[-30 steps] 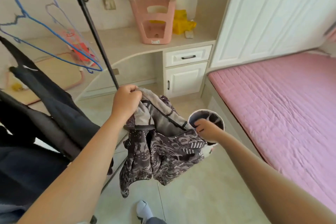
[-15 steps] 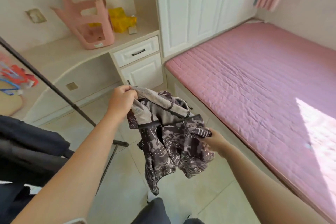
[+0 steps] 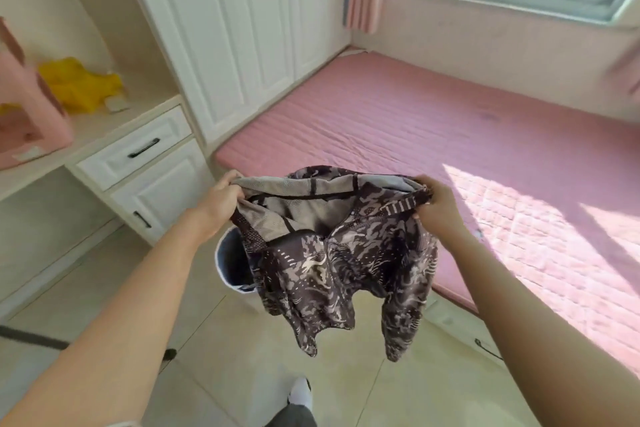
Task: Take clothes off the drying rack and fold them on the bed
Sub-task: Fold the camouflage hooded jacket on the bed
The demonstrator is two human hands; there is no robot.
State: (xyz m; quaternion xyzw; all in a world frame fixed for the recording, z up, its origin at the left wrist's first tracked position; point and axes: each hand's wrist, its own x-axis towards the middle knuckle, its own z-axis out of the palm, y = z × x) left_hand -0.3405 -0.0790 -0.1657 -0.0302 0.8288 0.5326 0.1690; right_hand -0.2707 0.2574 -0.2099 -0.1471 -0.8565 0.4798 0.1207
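Head view: I see my left grip (image 3: 221, 199) and right grip (image 3: 438, 210) both clamped on the top edge of the patterned garment (image 3: 332, 263), which hangs spread above the floor (image 3: 214, 374), just beside the pink bed (image 3: 381, 121).

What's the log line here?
left hand: grips dark patterned fabric garment | right hand: grips it | garment: midair, not on pink quilted bed

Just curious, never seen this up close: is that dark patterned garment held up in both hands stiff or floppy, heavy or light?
Probably floppy: the patterned garment sags between the left hand and right hand, its lower ends dangling in loose folds. Likely light, since each hand grips only an edge. Dropped on the bed, it would probably crumple.
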